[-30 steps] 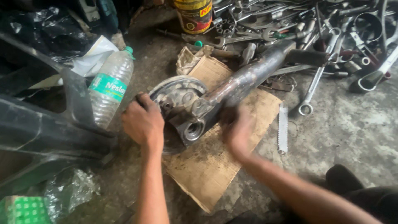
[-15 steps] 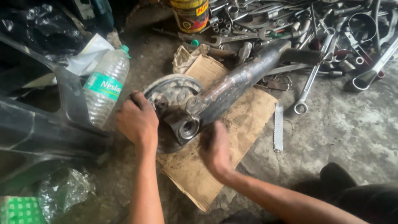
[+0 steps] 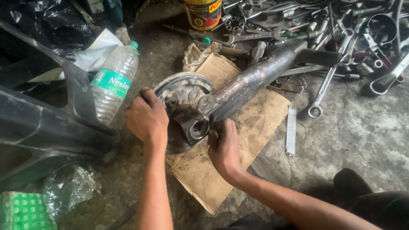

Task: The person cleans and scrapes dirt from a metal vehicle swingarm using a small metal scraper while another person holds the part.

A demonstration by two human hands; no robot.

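Left hand (image 3: 147, 118) of ours grasps the rim of the round hub (image 3: 181, 91), fingers curled over its left edge. Our right hand (image 3: 224, 147) presses just below the socket (image 3: 198, 127) of the axle tube (image 3: 251, 81), fingers closed against the metal; whether it truly grips, we cannot tell. Tube and hub lie on a cardboard (image 3: 238, 140) on the floor, between the two hands.

We judge the step as steadying the hub while the socket end is worked; a next move would call for a firm hold left and a careful turn right.

We count one hub, one tube and one cardboard. Left of the left hand stands one bottle (image 3: 114, 83), right of the right hand lies one saw blade (image 3: 291, 130), and beyond the tube are one can (image 3: 203, 12) and many spanners (image 3: 332, 34), too many to count.
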